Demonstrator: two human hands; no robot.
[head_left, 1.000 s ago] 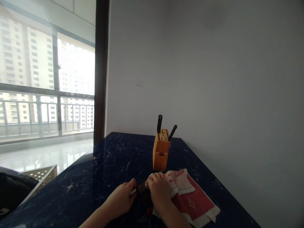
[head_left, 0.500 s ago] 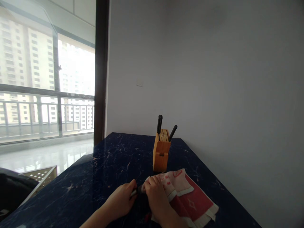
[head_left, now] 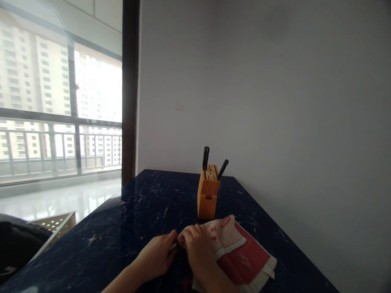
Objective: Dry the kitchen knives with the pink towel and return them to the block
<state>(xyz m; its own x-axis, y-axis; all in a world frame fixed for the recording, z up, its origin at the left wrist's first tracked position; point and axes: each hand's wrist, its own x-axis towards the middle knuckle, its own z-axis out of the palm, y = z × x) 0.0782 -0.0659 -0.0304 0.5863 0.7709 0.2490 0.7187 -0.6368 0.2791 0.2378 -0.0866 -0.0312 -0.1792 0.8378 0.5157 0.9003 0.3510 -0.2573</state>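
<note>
A room is bounded by a plain white wall (head_left: 275,101) and a dark door frame (head_left: 130,89), beyond which a balcony railing (head_left: 61,150) and high-rise apartment blocks (head_left: 39,81) are seen through glazing. A dark blue marble-patterned desk (head_left: 122,219) is set against the wall. At the lower left, a black bag (head_left: 15,244) and a perforated metal crate (head_left: 55,221) are partly in view.

One wooden knife block (head_left: 208,199) stands upright on the desk, with two black knife handles (head_left: 205,158) projecting from its top. One red-and-white towel (head_left: 241,254) lies folded just in front of the block. One kitchen knife (head_left: 174,245) is taken to be the slim object at the towel's near edge; only a pale sliver is visible, the remainder being hidden by fingers and cloth.

The left hand (head_left: 154,254) is closed around this object with the fingers curled. The right hand (head_left: 197,252) is pressed over a gathered fold of the towel, pinching the cloth against it. The step in hand is judged to be the wiping of the blade, and the next move calls for the fingers to be kept clear of the edge.
</note>
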